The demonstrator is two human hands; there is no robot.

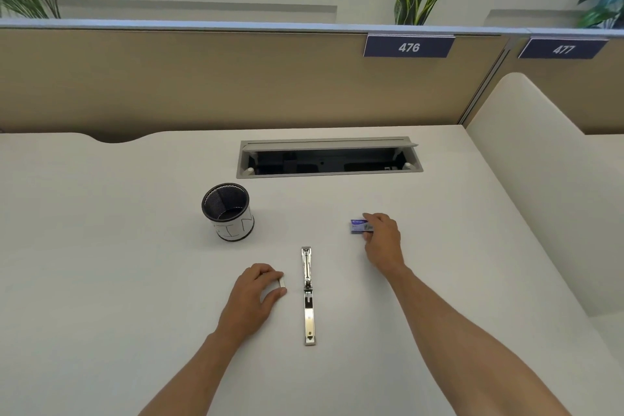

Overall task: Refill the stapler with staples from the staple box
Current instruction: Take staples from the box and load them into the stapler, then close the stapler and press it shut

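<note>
The stapler [308, 295] is lying opened flat on the surface [135, 280], running twelve to six between the hands, the left hand [255, 292] pinching a small white piece, the right hand [381, 238] grasping the box [358, 226] at two o'clock.

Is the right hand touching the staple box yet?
Touching. In the head view, the right hand has fingers wrapped over the right end of the staple box, with no gap between them.
</note>
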